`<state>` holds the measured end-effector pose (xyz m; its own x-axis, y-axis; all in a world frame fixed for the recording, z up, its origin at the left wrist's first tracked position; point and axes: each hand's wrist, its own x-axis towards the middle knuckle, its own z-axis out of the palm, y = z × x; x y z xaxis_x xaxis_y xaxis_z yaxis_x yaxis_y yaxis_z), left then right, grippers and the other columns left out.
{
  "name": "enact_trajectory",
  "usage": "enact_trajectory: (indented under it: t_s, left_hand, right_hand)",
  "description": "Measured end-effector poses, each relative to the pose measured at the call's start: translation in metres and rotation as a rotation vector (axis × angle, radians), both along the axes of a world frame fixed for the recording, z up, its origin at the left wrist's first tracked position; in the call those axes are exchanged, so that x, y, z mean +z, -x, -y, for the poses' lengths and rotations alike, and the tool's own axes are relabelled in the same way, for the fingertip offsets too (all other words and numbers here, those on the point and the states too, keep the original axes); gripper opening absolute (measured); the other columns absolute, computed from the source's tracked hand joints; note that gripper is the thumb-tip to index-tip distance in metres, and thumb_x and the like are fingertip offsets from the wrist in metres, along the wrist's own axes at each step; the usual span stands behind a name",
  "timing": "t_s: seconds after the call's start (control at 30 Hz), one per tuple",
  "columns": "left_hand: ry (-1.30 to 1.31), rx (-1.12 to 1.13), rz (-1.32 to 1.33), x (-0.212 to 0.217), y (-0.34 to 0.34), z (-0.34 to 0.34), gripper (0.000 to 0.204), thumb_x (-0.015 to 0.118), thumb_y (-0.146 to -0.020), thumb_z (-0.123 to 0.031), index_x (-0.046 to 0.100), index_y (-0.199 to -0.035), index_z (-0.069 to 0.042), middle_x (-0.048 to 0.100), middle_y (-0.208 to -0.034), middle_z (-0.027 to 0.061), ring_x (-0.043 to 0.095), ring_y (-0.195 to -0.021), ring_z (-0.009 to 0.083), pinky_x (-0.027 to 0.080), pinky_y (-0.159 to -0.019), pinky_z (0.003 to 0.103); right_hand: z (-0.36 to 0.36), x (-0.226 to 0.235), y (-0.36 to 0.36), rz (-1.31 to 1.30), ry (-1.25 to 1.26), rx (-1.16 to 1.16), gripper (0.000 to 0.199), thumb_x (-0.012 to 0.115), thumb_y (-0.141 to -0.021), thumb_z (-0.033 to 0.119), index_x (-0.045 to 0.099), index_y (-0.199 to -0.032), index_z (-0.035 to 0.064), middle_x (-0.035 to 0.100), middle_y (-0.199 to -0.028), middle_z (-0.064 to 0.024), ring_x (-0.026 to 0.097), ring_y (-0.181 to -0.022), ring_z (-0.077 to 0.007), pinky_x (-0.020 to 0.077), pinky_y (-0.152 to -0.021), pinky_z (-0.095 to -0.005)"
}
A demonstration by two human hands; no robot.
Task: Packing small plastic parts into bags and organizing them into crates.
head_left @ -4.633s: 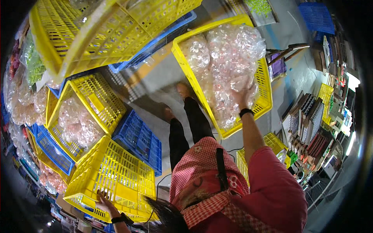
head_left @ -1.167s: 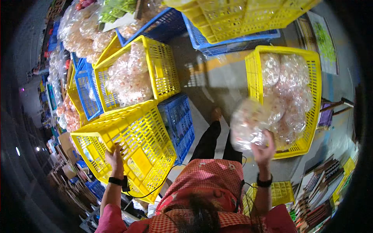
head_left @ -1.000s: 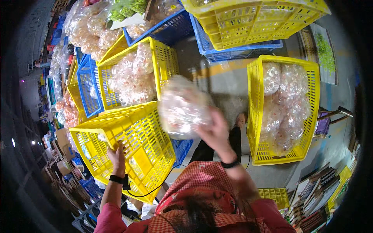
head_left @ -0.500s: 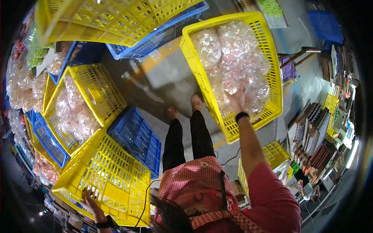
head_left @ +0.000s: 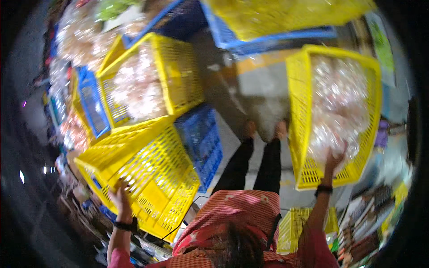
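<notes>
I logged the right hand (head_left: 334, 161) at shiny clear plastic bags (head_left: 339, 107) inside the deep, slotted yellow plastic crate (head_left: 299, 118) on the right; blur hid whether its grip had closed. The left hand (head_left: 119, 199) lay against the tilted yellow plastic lattice crate (head_left: 154, 196) at lower left, grip likewise unreadable. I judged the bag handling unfinished: many bags lay in the right crate; contents at lower left were indistinct.

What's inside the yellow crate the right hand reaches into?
Shiny clear plastic bags, with the right hand at their near end. Whatever lies beneath them is covered; blur obscures their contents.
</notes>
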<state>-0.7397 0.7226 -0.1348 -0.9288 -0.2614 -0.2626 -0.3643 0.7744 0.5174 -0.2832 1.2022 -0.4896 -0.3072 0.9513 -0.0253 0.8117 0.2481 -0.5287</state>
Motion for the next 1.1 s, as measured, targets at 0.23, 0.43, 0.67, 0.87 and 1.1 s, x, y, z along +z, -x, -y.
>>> enact_trajectory:
  t_s: [0.23, 0.43, 0.67, 0.87, 1.1]
  left_hand:
    - [-0.016, -0.008, -0.024, -0.016, -0.003, 0.004, 0.019, 0.062, -0.077, -0.007, 0.061, -0.094, 0.002, 0.063, -0.079, 0.0070, 0.058, -0.065, 0.0131, 0.047, -0.057, 0.026]
    - [0.049, -0.078, -0.073, -0.019, -0.008, 0.006, 0.018, 0.061, -0.075, -0.007, 0.061, -0.091, 0.002, 0.062, -0.074, 0.0093, 0.058, -0.062, 0.0162, 0.047, -0.055, 0.029]
    - [-0.240, -0.040, 0.026, -0.026, -0.004, 0.034, 0.029, 0.055, -0.081, -0.002, 0.055, -0.110, -0.002, 0.060, -0.098, 0.0079, 0.058, -0.076, 0.0138, 0.047, -0.058, 0.027]
    - [-0.107, -0.114, -0.051, -0.030, 0.017, 0.071, 0.029, 0.059, -0.083, -0.010, 0.056, -0.111, -0.003, 0.062, -0.099, 0.0074, 0.060, -0.077, 0.0158, 0.048, -0.057, 0.029]
    - [0.048, 0.029, 0.022, -0.005, 0.009, 0.005, 0.026, 0.055, -0.083, -0.012, 0.058, -0.106, 0.000, 0.061, -0.091, 0.0098, 0.059, -0.074, 0.0192, 0.050, -0.055, 0.032]
  right_hand:
    - [0.042, 0.195, 0.180, -0.909, 0.684, -0.192, 0.069, 0.069, -0.077, 0.014, 0.035, -0.136, 0.0037, 0.043, -0.134, -0.0103, 0.042, -0.120, -0.0211, 0.0361, -0.099, -0.0325]
    - [0.145, 0.276, 0.446, -1.157, 1.210, 0.563, 0.076, 0.066, -0.079, 0.009, 0.022, -0.140, 0.0067, 0.040, -0.131, -0.0134, 0.047, -0.115, -0.0245, 0.0465, -0.093, -0.0382]
    - [0.149, 0.237, 0.416, -0.923, 0.872, 0.536, 0.082, 0.069, -0.078, 0.015, 0.018, -0.142, 0.0065, 0.033, -0.140, -0.0191, 0.046, -0.120, -0.0312, 0.0498, -0.084, -0.0386]
    - [0.011, 0.081, 0.168, 0.088, -0.016, 0.080, 0.093, 0.072, -0.074, 0.016, 0.011, -0.143, 0.0038, 0.034, -0.136, -0.0214, 0.037, -0.123, -0.0308, 0.0412, -0.096, -0.0393]
    - [-0.145, -0.001, 0.170, -0.074, 0.684, 0.053, 0.102, 0.078, -0.065, 0.037, 0.017, -0.143, 0.0143, 0.035, -0.136, -0.0258, 0.039, -0.121, -0.0399, 0.0373, -0.096, -0.0478]
